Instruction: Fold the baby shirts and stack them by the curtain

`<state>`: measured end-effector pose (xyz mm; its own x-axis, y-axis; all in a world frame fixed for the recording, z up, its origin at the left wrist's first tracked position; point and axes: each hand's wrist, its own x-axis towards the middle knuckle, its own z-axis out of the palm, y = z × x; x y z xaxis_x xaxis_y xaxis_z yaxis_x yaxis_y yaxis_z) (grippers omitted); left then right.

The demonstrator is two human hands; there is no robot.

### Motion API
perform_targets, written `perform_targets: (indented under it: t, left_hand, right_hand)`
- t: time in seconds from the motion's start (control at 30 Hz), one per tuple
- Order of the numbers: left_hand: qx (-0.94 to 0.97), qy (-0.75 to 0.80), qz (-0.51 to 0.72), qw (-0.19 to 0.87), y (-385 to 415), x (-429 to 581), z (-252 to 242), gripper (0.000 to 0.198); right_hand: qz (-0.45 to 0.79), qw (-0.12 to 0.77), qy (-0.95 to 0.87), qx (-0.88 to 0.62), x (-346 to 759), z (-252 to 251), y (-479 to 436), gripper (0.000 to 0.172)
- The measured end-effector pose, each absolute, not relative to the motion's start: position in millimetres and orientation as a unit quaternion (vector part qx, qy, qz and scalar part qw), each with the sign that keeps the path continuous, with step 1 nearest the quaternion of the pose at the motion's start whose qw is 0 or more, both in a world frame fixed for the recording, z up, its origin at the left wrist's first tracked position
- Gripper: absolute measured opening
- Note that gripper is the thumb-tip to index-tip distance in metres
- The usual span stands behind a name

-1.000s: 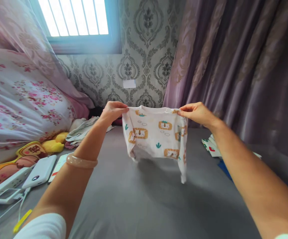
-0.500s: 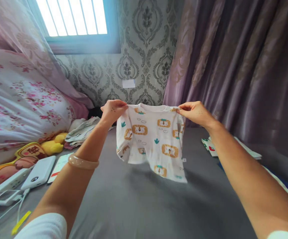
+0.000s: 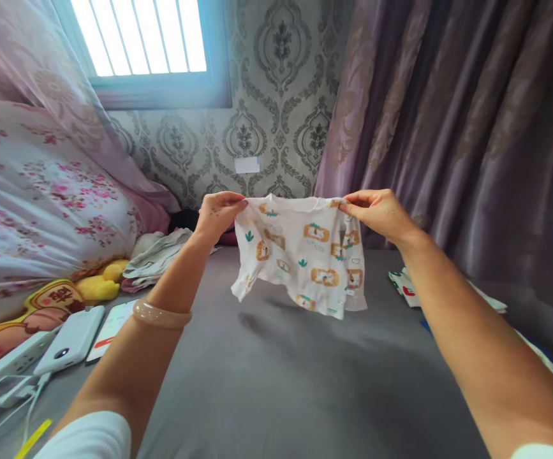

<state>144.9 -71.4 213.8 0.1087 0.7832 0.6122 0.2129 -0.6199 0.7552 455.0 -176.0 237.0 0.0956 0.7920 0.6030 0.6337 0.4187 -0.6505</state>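
Pinching the white printed shirt [image 3: 300, 255] at its shoulders, we hold it with the fingers of our left hand [image 3: 219, 213] and right hand [image 3: 379, 213] clamped equally near, its wider span crosswise between them, its body hanging below them above the gray sheet [image 3: 276, 389].

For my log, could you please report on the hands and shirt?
Left hand, right hand: each gripping a shoulder of the shirt. Shirt hanging above gray sheet, collar up. Phone off left, not in the way.
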Motion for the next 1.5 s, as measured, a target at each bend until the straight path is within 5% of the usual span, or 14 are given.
perform_targets:
  t: [0.57,1.03,1.23,1.37,1.5]
  left_hand:
    - [0.715,0.382,0.556,0.185,-55.4,150.6,204.1,0.02]
    - [0.698,0.304,0.545,0.351,-61.8,155.6,201.5,0.029]
    - [0.698,0.326,0.523,0.364,-55.6,146.3,203.0,0.037]
    - [0.731,0.325,0.506,0.323,-54.6,136.8,209.6,0.037]
    - [0.784,0.284,0.523,0.175,-54.7,129.2,215.8,0.028]
  right_hand:
    - [0.06,0.511,-0.656,-0.552,463.4,225.9,-166.6,0.039]
    - [0.034,0.566,-0.627,-0.534,472.1,211.2,-154.2,0.045]
    - [-0.036,0.492,-0.653,-0.575,482.2,202.9,-151.6,0.04]
    - [-0.109,0.449,-0.683,-0.566,485.3,207.6,-160.1,0.032]
    - [-0.17,0.464,-0.683,-0.538,481.7,212.7,-169.0,0.028]
